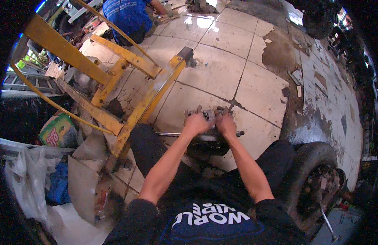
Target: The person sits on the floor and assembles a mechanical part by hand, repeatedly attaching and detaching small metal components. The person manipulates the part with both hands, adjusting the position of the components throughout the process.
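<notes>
A dark metal machine part (208, 112) with toothed lugs along its top rests on the tiled floor between my knees. My left hand (197, 122) grips its left side and my right hand (226, 124) grips its right side, knuckles up. A long steel bar (168, 133) lies across the floor under my forearms, its far end poking out right of my right wrist. The lower half of the part is hidden behind my hands.
A yellow steel frame (135, 85) stands at left. A tyre on a wheel (311, 179) lies at my right knee. Plastic bags and cardboard (54, 163) pile at lower left. Another person in a blue shirt (127, 16) crouches far back. Cracked tiles (279, 57) at right.
</notes>
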`<move>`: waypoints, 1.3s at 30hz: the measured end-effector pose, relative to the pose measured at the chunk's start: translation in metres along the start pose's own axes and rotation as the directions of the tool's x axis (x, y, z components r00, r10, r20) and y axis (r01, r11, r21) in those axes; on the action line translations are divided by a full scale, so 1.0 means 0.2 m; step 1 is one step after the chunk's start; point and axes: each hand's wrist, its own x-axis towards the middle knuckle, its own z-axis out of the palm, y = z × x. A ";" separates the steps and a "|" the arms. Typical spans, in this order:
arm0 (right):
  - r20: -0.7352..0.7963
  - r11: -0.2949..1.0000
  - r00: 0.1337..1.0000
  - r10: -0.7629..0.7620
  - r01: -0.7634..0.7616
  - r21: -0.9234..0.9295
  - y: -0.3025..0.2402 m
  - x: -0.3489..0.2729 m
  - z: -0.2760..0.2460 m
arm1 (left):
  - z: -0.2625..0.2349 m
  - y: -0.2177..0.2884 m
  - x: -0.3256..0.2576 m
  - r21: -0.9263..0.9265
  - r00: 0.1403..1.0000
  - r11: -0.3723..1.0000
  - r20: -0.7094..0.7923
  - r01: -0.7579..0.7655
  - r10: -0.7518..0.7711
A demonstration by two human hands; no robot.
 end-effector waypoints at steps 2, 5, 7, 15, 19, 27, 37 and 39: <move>-0.041 1.000 0.999 0.011 -0.012 -0.020 0.03 0.02 0.00 | 0.02 0.05 -0.09 0.055 0.993 0.998 -0.113 -0.031 0.038; -0.072 1.000 0.997 0.009 -0.009 -0.003 0.02 0.00 0.03 | 0.09 0.06 -0.17 -0.031 0.948 0.989 -0.290 -0.145 0.130; -0.034 1.000 0.999 0.003 -0.002 0.027 -0.01 0.02 0.01 | 0.00 0.02 -0.01 -0.157 1.000 0.987 -0.013 0.015 -0.017; -0.130 0.998 0.989 -0.066 0.063 -0.031 0.04 0.04 0.06 | 0.08 0.01 -0.02 -0.144 0.999 0.989 -0.040 -0.025 0.020; -0.115 0.998 0.992 -0.053 0.050 -0.031 0.08 0.04 0.05 | 0.04 0.01 -0.04 -0.171 0.998 0.983 -0.003 -0.060 0.060; -0.089 0.998 0.994 -0.063 0.060 -0.036 0.02 0.03 0.05 | -0.04 -0.09 0.13 -0.165 0.978 0.984 0.182 -0.068 0.098; -0.057 0.999 0.998 0.025 -0.026 -0.019 0.02 0.05 0.06 | -0.03 -0.11 0.02 -0.198 0.987 0.976 0.111 -0.093 0.117; -0.108 1.000 0.994 0.000 -0.003 -0.027 0.02 0.06 0.02 | -0.03 -0.10 -0.01 -0.267 0.983 0.951 0.053 -0.156 0.176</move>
